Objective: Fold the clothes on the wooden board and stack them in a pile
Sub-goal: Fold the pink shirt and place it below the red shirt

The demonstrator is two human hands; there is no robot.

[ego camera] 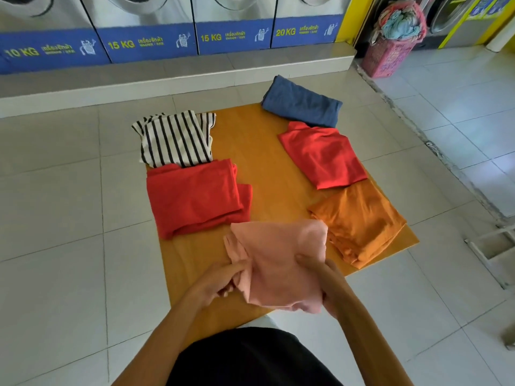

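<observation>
A wooden board (259, 151) lies on the tiled floor. Both hands hold a folded pink garment (276, 263) over its near edge: my left hand (220, 280) grips its left side, my right hand (326, 285) its right side. On the board's left lie a black-and-white striped garment (172, 137) and, nearer, a folded red garment (195, 196). Along the right side lie a folded blue garment (301, 103), a second red garment (323, 154) and an orange garment (359, 221).
A row of washing machines (150, 29) on a raised step stands beyond the board. A pink laundry basket (390, 51) heaped with clothes sits at the back right. A metal frame (490, 252) lies on the floor at right.
</observation>
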